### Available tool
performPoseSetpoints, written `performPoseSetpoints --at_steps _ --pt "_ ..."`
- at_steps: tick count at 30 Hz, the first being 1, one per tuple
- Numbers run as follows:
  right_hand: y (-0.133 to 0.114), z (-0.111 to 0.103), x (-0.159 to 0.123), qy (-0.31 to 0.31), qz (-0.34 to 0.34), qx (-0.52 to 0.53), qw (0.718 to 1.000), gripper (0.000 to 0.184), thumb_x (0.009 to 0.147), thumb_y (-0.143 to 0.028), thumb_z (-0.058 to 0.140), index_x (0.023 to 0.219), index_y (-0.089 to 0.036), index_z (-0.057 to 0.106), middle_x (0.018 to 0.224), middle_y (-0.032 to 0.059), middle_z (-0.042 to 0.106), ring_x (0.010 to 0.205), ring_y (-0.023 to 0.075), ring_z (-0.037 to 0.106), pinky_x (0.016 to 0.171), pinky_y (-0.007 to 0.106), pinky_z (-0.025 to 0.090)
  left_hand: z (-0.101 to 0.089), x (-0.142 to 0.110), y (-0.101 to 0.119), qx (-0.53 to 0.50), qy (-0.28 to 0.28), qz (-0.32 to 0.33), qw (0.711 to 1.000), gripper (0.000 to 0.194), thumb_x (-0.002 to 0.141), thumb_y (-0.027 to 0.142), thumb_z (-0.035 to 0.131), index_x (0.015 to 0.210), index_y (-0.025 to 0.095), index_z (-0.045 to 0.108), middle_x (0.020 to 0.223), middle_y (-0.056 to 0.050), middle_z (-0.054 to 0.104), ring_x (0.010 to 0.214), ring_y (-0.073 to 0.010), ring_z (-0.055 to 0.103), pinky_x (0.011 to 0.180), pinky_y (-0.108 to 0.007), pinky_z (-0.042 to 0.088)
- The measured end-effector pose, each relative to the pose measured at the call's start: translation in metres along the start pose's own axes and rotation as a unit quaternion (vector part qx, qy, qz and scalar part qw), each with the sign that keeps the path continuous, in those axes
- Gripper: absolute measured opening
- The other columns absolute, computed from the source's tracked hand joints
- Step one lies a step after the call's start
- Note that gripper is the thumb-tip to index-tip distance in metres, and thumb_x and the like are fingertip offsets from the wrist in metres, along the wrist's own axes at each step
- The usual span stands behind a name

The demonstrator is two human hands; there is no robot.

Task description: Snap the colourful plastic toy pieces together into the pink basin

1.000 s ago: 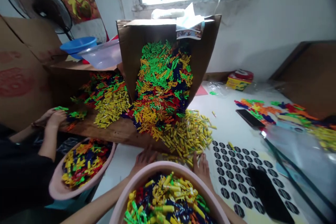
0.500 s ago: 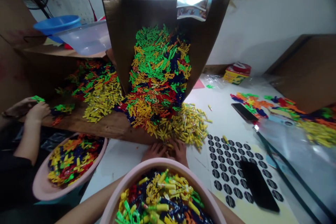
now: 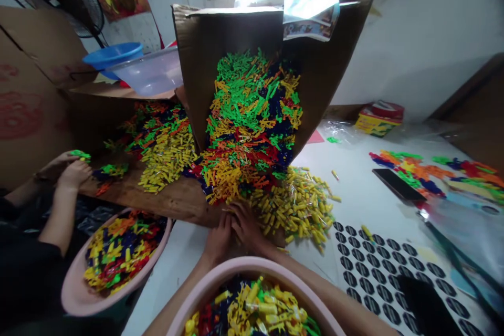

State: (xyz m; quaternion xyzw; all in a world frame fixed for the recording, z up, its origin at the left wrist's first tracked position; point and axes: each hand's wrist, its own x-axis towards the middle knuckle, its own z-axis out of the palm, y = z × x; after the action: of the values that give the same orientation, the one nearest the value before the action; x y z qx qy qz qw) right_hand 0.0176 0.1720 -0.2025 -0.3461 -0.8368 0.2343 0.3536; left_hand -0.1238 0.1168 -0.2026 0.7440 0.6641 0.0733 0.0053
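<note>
My left hand point(image 3: 218, 239) and my right hand point(image 3: 246, 226) lie close together at the lower edge of a loose pile of yellow plastic pieces point(image 3: 295, 207), with the fingers among the pieces. Whether either hand holds any is hidden. A large mixed heap of green, red, blue and yellow pieces point(image 3: 248, 131) slopes down a brown cardboard sheet point(image 3: 228, 31) above them. Between my forearms, a pink basin point(image 3: 252, 265) holds more coloured pieces. To the left, a co-worker's hand point(image 3: 73, 176) rests near a small clump of green pieces point(image 3: 81, 155).
A second pink basin point(image 3: 74, 283) of pieces sits by the co-worker. A wooden board point(image 3: 169, 202) lies under the heap. On the white table are a black phone point(image 3: 397, 184) and a sheet of black hexagonal stickers point(image 3: 374, 283). More pieces point(image 3: 429, 170) lie to the right.
My hands have moved inward from either side of the basin and now meet at the yellow pile. The view has shifted slightly, and the co-worker's hands have moved a little.
</note>
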Motion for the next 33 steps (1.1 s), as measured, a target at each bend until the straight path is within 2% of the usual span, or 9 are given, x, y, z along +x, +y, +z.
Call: performPoseSetpoints --at_steps 7,11,13,16,19,22,25,28,33 --pt "0.018 0.006 0.089 -0.113 -0.065 -0.007 0.991 0.041 0.097 -0.016 0.045 0.136 -0.019 0.054 0.14 0.0123 0.055 0.136 0.0248 0.043 0.116 0.05 0.03 -0.042 0.068 -0.035 -0.002 0.017 -0.053 0.998 0.033 0.097 0.022 0.044 0.13 0.017 0.05 0.129 -0.015 0.06 0.092 -0.0217 0.07 0.065 -0.025 0.051" --pt "0.018 -0.003 0.112 -0.097 -0.028 0.01 0.995 0.047 0.099 -0.025 0.044 0.146 -0.024 0.044 0.141 0.0058 0.056 0.13 0.0205 0.052 0.107 0.037 0.044 -0.062 0.091 -0.05 -0.007 0.026 -0.079 0.997 0.032 0.099 0.024 0.04 0.127 0.012 0.05 0.118 -0.016 0.063 0.092 -0.024 0.068 0.07 -0.03 0.051" --pt "0.032 -0.035 0.098 -0.089 -0.006 0.034 0.995 0.044 0.1 -0.032 0.042 0.144 -0.029 0.047 0.132 0.0005 0.064 0.119 0.0196 0.061 0.099 0.033 0.05 -0.069 0.085 -0.05 0.004 0.044 -0.085 0.995 0.035 0.098 0.031 0.041 0.126 0.011 0.051 0.116 -0.018 0.063 0.101 -0.0291 0.065 0.079 -0.036 0.051" --pt "0.075 -0.115 0.049 -0.016 0.098 0.06 0.993 0.039 0.098 -0.043 0.045 0.131 -0.032 0.062 0.122 -0.0016 0.07 0.109 0.0219 0.066 0.094 0.034 0.052 -0.073 0.065 -0.04 0.032 0.084 -0.038 0.995 0.046 0.095 0.041 0.047 0.129 0.011 0.051 0.124 -0.02 0.06 0.118 -0.0359 0.055 0.093 -0.046 0.048" --pt "0.131 -0.199 -0.004 0.123 0.265 -0.02 0.956 0.042 0.092 -0.053 0.05 0.12 -0.028 0.069 0.131 0.0042 0.065 0.124 0.0272 0.055 0.108 0.044 0.04 -0.065 0.053 -0.009 -0.011 0.056 0.128 0.99 0.057 0.094 0.049 0.048 0.14 0.016 0.045 0.137 -0.017 0.054 0.127 -0.0329 0.049 0.102 -0.045 0.044" --pt "0.174 -0.242 -0.036 0.176 0.328 -0.048 0.927 0.052 0.085 -0.061 0.055 0.114 -0.021 0.071 0.142 0.013 0.054 0.139 0.0365 0.036 0.115 0.061 0.019 -0.044 0.062 0.045 -0.055 -0.005 0.294 0.954 0.074 0.087 0.06 0.055 0.149 0.025 0.035 0.152 -0.013 0.041 0.138 -0.0337 0.038 0.112 -0.05 0.034" --pt "0.192 -0.237 -0.047 0.194 0.341 -0.031 0.919 0.053 0.075 -0.065 0.064 0.105 -0.023 0.074 0.139 0.0119 0.058 0.136 0.0366 0.04 0.115 0.061 0.018 -0.018 0.081 0.109 -0.066 -0.007 0.344 0.937 0.099 0.07 0.069 0.067 0.153 0.032 0.028 0.163 -0.012 0.016 0.146 -0.0445 0.018 0.113 -0.066 0.018" --pt "0.191 -0.209 -0.048 0.208 0.317 0.016 0.925 0.055 0.071 -0.066 0.065 0.103 -0.022 0.074 0.128 0.0105 0.066 0.129 0.0329 0.048 0.114 0.055 0.026 0.002 0.1 0.156 -0.08 0.011 0.295 0.952 0.1 0.065 0.064 0.073 0.151 0.032 0.032 0.164 -0.013 0.01 0.147 -0.0477 0.009 0.112 -0.071 0.012" --pt "0.164 -0.169 -0.046 0.258 0.292 0.12 0.913 0.057 0.083 -0.06 0.051 0.115 -0.018 0.07 0.127 0.0109 0.067 0.121 0.0274 0.056 0.11 0.047 0.036 0.012 0.115 0.169 -0.09 0.012 0.199 0.976 0.111 0.056 0.055 0.085 0.151 0.029 0.034 0.162 -0.019 0.015 0.141 -0.0507 0.023 0.107 -0.069 0.024"
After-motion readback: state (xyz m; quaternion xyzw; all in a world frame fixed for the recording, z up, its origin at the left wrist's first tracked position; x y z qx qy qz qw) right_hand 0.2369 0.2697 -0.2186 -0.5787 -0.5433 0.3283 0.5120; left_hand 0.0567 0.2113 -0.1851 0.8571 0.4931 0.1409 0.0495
